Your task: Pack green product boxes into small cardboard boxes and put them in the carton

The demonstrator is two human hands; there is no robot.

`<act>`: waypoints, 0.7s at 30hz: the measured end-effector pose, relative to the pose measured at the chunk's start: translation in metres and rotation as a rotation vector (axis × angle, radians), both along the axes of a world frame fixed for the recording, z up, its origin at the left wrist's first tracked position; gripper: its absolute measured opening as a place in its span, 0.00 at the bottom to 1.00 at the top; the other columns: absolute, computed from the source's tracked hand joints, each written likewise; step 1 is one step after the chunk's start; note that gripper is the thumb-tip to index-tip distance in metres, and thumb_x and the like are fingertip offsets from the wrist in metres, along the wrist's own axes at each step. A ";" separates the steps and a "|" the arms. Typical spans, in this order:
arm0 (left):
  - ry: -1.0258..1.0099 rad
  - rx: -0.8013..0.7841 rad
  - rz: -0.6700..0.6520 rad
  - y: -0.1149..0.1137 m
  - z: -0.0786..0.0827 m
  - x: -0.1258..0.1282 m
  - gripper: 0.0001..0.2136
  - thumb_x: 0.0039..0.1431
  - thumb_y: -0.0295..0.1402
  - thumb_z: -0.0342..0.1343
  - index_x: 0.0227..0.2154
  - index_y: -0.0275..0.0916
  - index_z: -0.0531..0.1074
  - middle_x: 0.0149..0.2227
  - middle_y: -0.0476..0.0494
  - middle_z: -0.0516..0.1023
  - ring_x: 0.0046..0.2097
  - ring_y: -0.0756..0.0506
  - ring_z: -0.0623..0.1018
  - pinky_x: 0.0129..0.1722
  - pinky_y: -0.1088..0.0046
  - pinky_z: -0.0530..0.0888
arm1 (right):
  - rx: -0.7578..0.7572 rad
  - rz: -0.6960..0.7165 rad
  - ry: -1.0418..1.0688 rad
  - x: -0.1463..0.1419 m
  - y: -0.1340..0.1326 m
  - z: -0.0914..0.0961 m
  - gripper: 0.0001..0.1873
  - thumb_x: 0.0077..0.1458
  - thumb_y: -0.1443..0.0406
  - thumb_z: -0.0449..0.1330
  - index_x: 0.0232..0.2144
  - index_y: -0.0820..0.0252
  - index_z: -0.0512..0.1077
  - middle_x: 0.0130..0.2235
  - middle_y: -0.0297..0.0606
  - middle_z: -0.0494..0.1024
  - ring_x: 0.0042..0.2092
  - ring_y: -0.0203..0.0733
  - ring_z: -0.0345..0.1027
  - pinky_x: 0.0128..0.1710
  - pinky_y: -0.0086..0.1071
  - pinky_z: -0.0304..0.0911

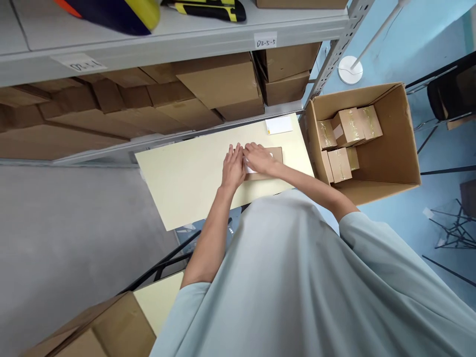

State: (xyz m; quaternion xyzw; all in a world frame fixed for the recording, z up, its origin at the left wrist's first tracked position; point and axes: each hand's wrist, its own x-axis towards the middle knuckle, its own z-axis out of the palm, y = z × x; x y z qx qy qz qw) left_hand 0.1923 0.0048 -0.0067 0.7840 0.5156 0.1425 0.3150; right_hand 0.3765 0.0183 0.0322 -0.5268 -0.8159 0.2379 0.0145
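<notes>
A small flat cardboard box (275, 154) lies on the pale yellow table (186, 183), with a white label (250, 169) on its top. My right hand (258, 157) lies flat on the box with its fingers stretched out over the label. Close beside it, my left hand (233, 167) rests palm down at the box's left edge, fingers straight and together. Neither hand grips anything. A stack of white labels (278, 125) lies at the table's far right corner.
A large open carton (386, 144) to the right of the table holds several small taped boxes (347, 126). Metal shelving (156, 44) behind the table is packed with brown cartons. Another cardboard box (96, 329) sits at the lower left, and a white lamp base (350, 69) stands on the blue floor.
</notes>
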 end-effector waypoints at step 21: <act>0.181 -0.029 -0.181 -0.050 -0.009 0.032 0.38 0.81 0.49 0.39 0.84 0.30 0.51 0.85 0.32 0.49 0.87 0.31 0.44 0.84 0.39 0.34 | 0.028 -0.159 0.072 0.050 -0.088 -0.045 0.37 0.81 0.59 0.43 0.84 0.69 0.53 0.85 0.51 0.50 0.87 0.57 0.36 0.86 0.63 0.36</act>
